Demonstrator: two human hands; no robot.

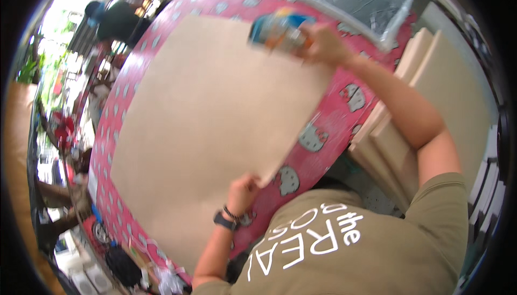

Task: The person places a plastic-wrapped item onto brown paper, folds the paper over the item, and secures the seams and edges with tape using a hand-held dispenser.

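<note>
A large beige sheet (pixel 215 106) lies over a pink table cover printed with cartoon cats. My left hand (pixel 243 192), with a dark watch and a bracelet at the wrist, is closed on the near edge of the sheet, which lifts slightly at the fingers. Above the sheet's far right part, my right hand (pixel 326 46) grips a bottle-like container (pixel 280 32) with blue, orange and clear areas. Motion blurs the container, so its exact kind cannot be made out. It is held tilted, lying nearly sideways.
A plastic-wrapped grey panel (pixel 355 1) rests at the table's far right corner. Thick beige boards (pixel 398 155) lean beside the table on my right. At the far left, a person in dark clothing (pixel 121 23) bends over. A clear plastic bag (pixel 169 281) lies at the lower left.
</note>
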